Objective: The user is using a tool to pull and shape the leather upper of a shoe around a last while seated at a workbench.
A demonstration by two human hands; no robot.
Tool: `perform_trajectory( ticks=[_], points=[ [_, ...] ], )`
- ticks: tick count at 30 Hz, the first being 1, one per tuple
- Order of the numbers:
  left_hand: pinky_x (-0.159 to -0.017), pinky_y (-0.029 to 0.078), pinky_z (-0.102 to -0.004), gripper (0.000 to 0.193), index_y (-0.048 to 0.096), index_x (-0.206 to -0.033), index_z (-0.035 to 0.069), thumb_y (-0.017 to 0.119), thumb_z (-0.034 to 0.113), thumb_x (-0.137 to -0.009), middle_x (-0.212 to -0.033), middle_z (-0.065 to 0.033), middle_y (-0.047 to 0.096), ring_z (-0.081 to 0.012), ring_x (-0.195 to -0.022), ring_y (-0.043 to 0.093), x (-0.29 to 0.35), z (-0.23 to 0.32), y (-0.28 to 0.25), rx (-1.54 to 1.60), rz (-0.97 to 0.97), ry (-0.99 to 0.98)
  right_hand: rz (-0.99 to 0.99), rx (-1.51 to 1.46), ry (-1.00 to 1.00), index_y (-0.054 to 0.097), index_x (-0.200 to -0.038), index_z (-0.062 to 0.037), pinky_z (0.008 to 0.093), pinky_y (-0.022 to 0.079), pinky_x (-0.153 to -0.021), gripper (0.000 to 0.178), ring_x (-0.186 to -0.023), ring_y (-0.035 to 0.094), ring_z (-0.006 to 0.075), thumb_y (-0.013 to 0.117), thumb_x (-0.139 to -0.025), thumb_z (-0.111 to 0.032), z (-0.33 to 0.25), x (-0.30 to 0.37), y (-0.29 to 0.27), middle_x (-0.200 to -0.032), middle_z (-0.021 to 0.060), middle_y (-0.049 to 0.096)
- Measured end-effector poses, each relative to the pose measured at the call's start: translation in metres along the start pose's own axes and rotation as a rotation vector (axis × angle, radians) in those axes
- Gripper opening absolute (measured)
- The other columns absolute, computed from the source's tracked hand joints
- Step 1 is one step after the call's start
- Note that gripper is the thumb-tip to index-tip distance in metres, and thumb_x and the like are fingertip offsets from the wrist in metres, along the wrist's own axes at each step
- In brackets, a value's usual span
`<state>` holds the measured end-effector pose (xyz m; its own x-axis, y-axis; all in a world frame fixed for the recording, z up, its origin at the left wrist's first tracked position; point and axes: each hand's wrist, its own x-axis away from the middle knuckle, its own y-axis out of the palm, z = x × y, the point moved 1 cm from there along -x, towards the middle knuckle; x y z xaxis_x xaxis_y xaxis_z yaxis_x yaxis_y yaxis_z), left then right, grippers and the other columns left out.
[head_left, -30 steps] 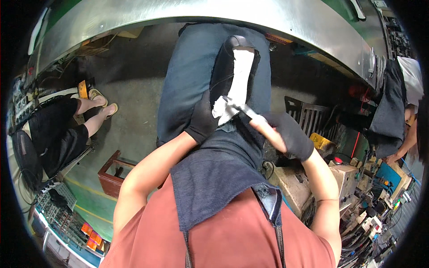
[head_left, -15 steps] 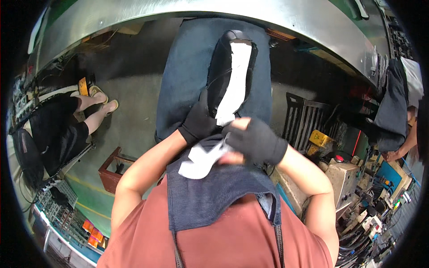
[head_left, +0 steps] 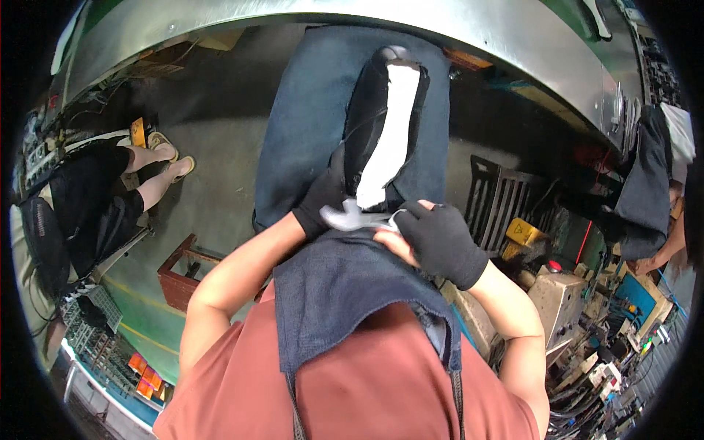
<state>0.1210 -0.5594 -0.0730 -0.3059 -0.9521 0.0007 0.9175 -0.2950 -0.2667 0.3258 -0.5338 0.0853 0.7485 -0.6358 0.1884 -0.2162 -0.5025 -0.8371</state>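
The elongated black shoe with a rounded, glossy far end (head_left: 367,125) lies sole side up on the dark blue denim apron (head_left: 293,125) spread across the lap; its long axis runs away from the body, the far end leaning slightly right and pointing toward the curved grey steel bench edge (head_left: 367,11); a long white strip of sheet material (head_left: 396,117) follows that axis along the sole. The left hand in a black fingerless glove (head_left: 323,194) is the nearer, lying against the left side of the near end; its fingertips are hidden, so whether it is clamped cannot be told. The right hand in a black fingerless glove (head_left: 440,242) is closed around a grey metal tool with a curved head (head_left: 356,218); the head points left, just below the near end of the strip, close to the left hand; blur hides whether they touch. The hands are apart; the right sits below and right of the shoe. No brand or writing is legible on shoe or tool; a yellow plate (head_left: 522,232) stands at right, its markings too small to read.
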Motion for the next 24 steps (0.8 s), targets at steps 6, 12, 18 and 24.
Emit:
perform_trajectory(
  ticks=[6, 12, 18, 24],
  points=[
    [-0.107, 0.04, -0.0402, 0.094, 0.027, -0.147, -0.002, 0.082, 0.03, -0.078, -0.141, -0.0245, 0.046, -0.0322, -0.13, 0.049, 0.001, 0.049, -0.058, -0.173, -0.099, -0.153, -0.06, -0.46, 0.365, 0.067, -0.092, -0.0027, 0.0445, 0.046, -0.062, 0.04, -0.073, 0.063, 0.0393, 0.059, -0.094, -0.042, 0.05, 0.01, 0.018, -0.081, 0.0219, 0.064],
    [-0.099, 0.048, -0.0345, 0.069, 0.053, -0.133, 0.003, 0.084, 0.019, -0.073, -0.127, -0.0137, 0.061, -0.0234, -0.113, 0.062, -0.028, 0.143, -0.185, -0.233, -0.018, -0.132, 0.054, -0.632, 0.674, 0.06, -0.08, -0.0012, 0.0311, 0.042, -0.057, 0.034, -0.061, 0.051, 0.0112, 0.057, -0.098, -0.03, 0.067, 0.095, -0.008, -0.068, 0.0035, 0.056],
    [-0.114, 0.032, -0.0414, 0.082, 0.034, -0.143, -0.005, 0.077, 0.021, -0.079, -0.141, -0.0251, 0.046, -0.0344, -0.135, 0.043, -0.081, 0.037, -0.016, -0.215, 0.512, 0.025, 0.277, -1.029, 0.755, 0.063, -0.095, 0.0007, 0.0283, 0.048, -0.067, 0.038, -0.071, 0.058, 0.0116, 0.056, -0.1, -0.037, 0.043, 0.042, 0.013, -0.083, 0.0015, 0.061],
    [-0.118, 0.022, -0.0366, 0.095, 0.009, -0.152, -0.007, 0.072, 0.015, -0.085, -0.157, -0.025, 0.021, -0.0305, -0.146, 0.025, -0.033, 0.019, -0.013, 0.059, 0.181, -0.144, -0.079, -0.503, 0.425, 0.059, -0.089, 0.0005, 0.0323, 0.043, -0.063, 0.039, -0.068, 0.052, 0.017, 0.053, -0.1, -0.037, 0.064, 0.013, -0.016, -0.073, 0.0102, 0.055]
  ],
)
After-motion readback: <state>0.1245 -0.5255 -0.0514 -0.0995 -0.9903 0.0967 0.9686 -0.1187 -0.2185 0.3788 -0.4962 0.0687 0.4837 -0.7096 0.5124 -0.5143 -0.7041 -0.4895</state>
